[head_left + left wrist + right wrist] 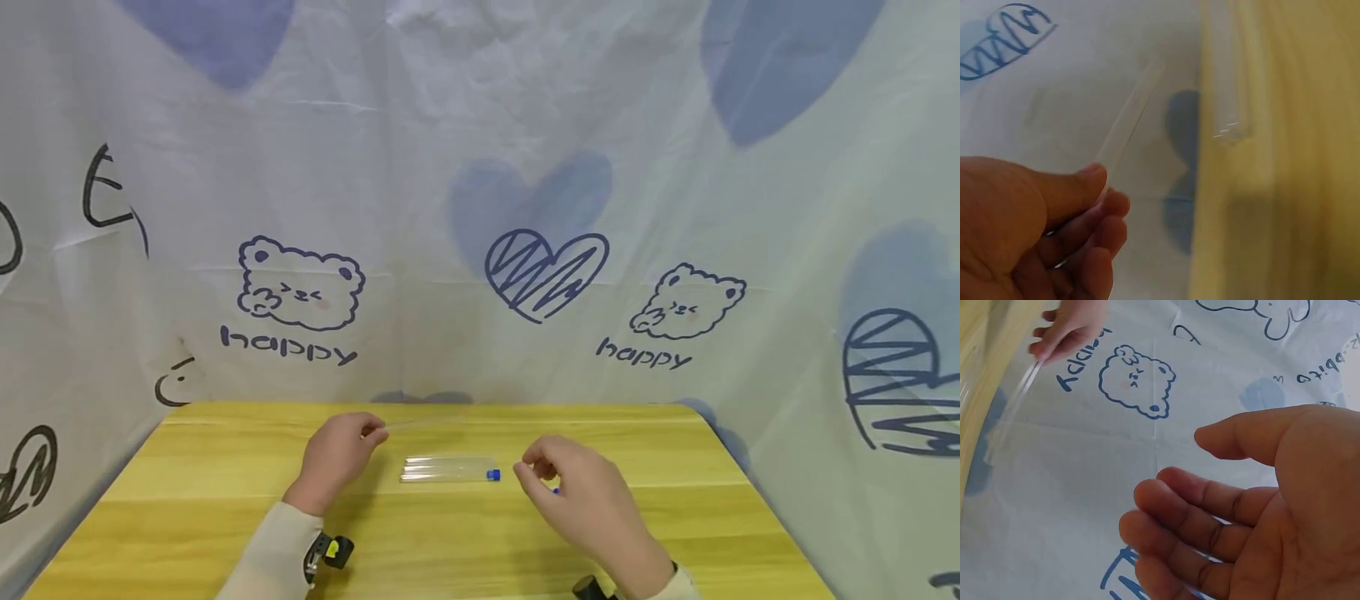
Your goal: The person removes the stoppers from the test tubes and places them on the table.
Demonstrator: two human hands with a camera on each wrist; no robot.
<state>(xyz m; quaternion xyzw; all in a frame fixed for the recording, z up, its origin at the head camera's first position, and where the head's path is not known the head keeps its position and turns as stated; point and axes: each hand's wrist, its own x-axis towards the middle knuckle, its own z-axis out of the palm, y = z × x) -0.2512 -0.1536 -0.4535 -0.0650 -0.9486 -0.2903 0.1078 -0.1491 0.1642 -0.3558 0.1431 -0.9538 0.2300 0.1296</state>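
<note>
My left hand (337,457) pinches the end of a clear test tube (1130,122) between thumb and fingers. The tube is held above the table's back part and points to the right. Below it, several clear test tubes (447,469) lie side by side on the table, and a blue cap (492,475) shows at their right end. To the right of them hovers my right hand (1229,506), its fingers loosely bent and apart from the thumb, with nothing between them. A small blue piece (556,491), probably another cap, is mostly hidden behind the right hand.
The yellow wood-grain table (420,542) ends at the back against a hanging white cloth (420,333) printed with hearts and bears. The cloth also runs down both sides. Each wrist carries a small black camera (340,551).
</note>
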